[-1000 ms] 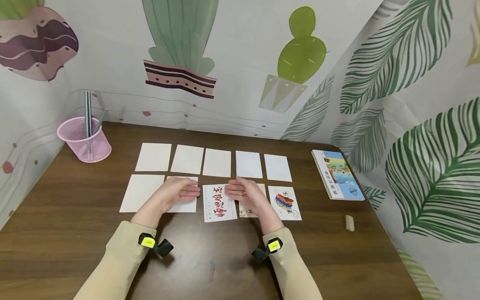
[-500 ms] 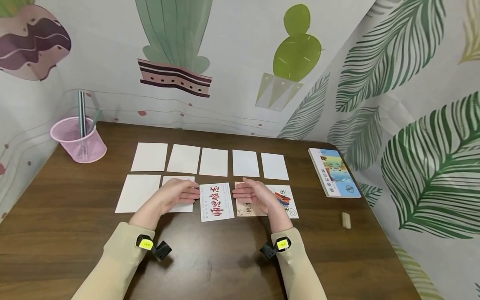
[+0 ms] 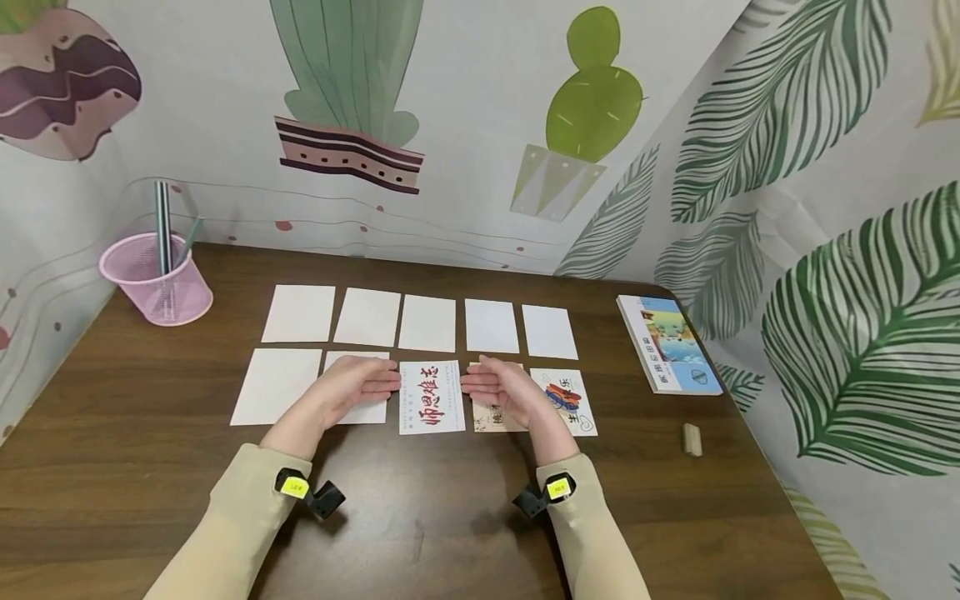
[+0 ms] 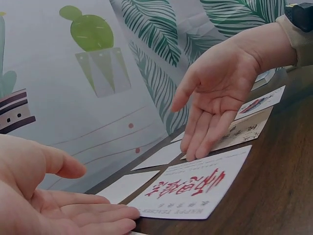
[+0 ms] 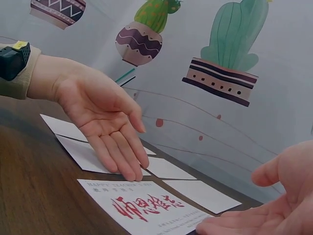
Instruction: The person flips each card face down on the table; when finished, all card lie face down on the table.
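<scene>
Dark wood table (image 3: 420, 517) tucked into a corner, with cactus and leaf prints on the walls. A pink mesh cup (image 3: 156, 287) sits far left, a book (image 3: 670, 343) far right, and a small block (image 3: 692, 439) near it. Two rows of cards — the back row is blank white cards (image 3: 432, 322). The red-lettered card (image 3: 431, 397) lies flat mid-front row between the left hand (image 3: 354, 388) and right hand (image 3: 501, 387) — both relaxed, fingers straight, fingertips at its side edges.
</scene>
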`<state>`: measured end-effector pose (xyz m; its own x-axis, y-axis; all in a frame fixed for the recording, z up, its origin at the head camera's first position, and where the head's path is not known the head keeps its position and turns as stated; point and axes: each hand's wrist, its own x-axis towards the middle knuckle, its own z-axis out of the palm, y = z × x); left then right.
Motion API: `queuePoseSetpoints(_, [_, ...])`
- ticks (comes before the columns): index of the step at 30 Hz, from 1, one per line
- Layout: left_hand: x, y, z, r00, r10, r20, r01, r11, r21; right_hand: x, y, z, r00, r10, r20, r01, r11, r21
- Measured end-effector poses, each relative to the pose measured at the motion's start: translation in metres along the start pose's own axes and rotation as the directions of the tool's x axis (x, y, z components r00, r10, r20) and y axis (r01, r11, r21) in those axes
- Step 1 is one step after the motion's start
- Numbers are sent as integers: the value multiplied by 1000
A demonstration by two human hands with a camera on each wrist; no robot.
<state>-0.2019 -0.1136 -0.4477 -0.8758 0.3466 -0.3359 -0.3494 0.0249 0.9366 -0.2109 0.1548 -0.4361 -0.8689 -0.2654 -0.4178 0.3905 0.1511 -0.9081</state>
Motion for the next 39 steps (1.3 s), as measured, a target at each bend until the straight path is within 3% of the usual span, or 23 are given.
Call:
queuePoseSetpoints(18, [3, -1, 4, 999, 0, -32, -1, 999, -34, 12, 6, 9, 993, -6, -115, 21, 992, 128])
queuePoseSetpoints(31, [4, -1, 4, 1000, 1, -32, -2, 999, -34, 16, 15, 23, 996, -86, 14, 84, 990, 118])
queuePoseSetpoints(39, [1, 2, 7, 999, 15, -46, -16, 999, -28, 17, 16, 21, 997, -74, 10, 73, 991, 108])
